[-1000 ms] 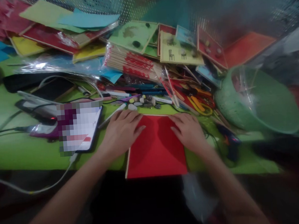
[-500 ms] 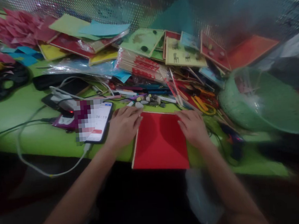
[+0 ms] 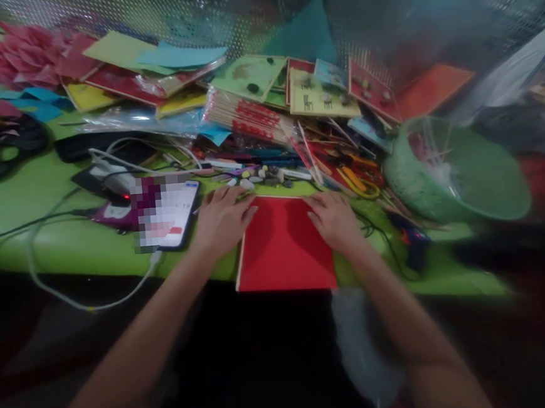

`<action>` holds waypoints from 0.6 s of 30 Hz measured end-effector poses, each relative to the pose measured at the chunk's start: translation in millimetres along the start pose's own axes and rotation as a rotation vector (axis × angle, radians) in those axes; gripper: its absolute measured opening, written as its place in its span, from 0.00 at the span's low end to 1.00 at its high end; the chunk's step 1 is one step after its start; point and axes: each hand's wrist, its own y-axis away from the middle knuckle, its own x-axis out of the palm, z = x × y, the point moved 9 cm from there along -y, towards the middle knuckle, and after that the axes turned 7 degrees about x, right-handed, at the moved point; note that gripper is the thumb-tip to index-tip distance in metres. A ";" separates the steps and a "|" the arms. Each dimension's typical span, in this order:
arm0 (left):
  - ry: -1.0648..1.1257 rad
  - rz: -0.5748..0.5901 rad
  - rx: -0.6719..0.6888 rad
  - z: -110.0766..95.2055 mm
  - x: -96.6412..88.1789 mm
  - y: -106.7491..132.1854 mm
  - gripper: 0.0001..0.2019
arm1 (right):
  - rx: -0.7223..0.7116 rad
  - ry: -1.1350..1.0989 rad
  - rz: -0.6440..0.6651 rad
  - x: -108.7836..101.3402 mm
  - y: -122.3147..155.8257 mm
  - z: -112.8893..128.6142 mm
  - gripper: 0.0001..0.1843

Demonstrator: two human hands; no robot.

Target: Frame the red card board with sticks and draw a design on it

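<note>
A red square card or board (image 3: pixel 285 247) with a pale edge along its left side lies at the front of the green table, its near edge about at the table's front edge. My left hand (image 3: pixel 221 220) rests flat by its upper left side, fingers stretched forward and thumb touching the edge. On the upper right side lies my right hand (image 3: pixel 334 218), fingers extended and fingertips at the far right corner. Neither hand grasps anything that I can see. Several small pebbles (image 3: pixel 247 184) sit just beyond the board's far edge.
Left of my left hand lies a phone (image 3: pixel 182 217) with a white cable (image 3: pixel 34 260) looping off the table edge. At right stand a green bowl (image 3: pixel 422 186) and a glue gun (image 3: pixel 414 240). Behind are orange-handled scissors (image 3: pixel 356 182), bundled sticks (image 3: pixel 246 115) and decorated boards (image 3: pixel 243 77).
The camera view has shifted slightly, so the table and objects appear a little higher and further left. Both hands stay at the red board's sides, with little visible movement.
</note>
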 end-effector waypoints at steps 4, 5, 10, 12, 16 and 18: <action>-0.001 0.005 -0.005 -1.5 1.0 -1.2 0.19 | -0.001 0.016 -0.002 1.9 -1.1 0.5 0.23; 0.002 0.000 -0.006 -1.6 1.1 -1.8 0.19 | -0.002 0.022 -0.006 2.1 -1.6 0.4 0.23; -0.035 -0.004 -0.009 -2.1 3.9 -4.1 0.18 | -0.005 0.028 -0.033 2.3 -4.3 0.6 0.22; -0.043 0.001 -0.012 -2.6 6.0 -3.5 0.19 | -0.001 0.029 -0.045 3.3 -4.2 1.1 0.21; -0.021 -0.048 -0.035 0.3 4.2 -1.2 0.20 | 0.018 0.036 -0.084 5.0 -1.7 1.4 0.21; -0.004 -0.094 -0.069 6.1 0.3 -0.3 0.20 | 0.013 0.036 -0.101 4.9 -0.2 2.6 0.21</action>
